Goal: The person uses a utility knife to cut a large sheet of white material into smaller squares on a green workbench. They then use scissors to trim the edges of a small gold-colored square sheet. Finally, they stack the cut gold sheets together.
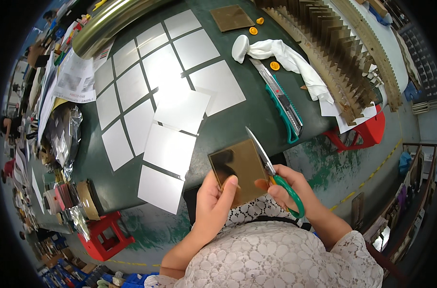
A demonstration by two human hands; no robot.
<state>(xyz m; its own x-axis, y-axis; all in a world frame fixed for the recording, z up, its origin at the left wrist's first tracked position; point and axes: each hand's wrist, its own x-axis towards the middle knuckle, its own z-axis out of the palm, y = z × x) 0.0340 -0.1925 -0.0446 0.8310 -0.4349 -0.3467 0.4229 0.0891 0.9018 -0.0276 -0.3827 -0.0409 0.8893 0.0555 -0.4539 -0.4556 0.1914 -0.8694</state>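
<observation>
My left hand [212, 205] grips the lower left edge of a square, glossy brown plate [247, 168], thumb on top. The plate is tilted, above my lap near the table's front edge, and mirrors dark shapes. In my right hand [297, 188] is a pair of scissors with green handles [292, 200]. Their blades lie along the plate's right edge, pointing away from me; whether they touch it I cannot tell. Close beyond lies a teal utility knife [285, 109]. Left of the plate, a strip of silvery-white square sheets [166, 150] hangs over the table's front edge.
More silvery sheets [132, 85] lie in rows on the green table [213, 132]. Farther back are another brown plate [231, 18], orange caps [274, 66] and white cloth [285, 54]. A slotted rack of brown plates [331, 48] stands right. Red stools [103, 235] are below.
</observation>
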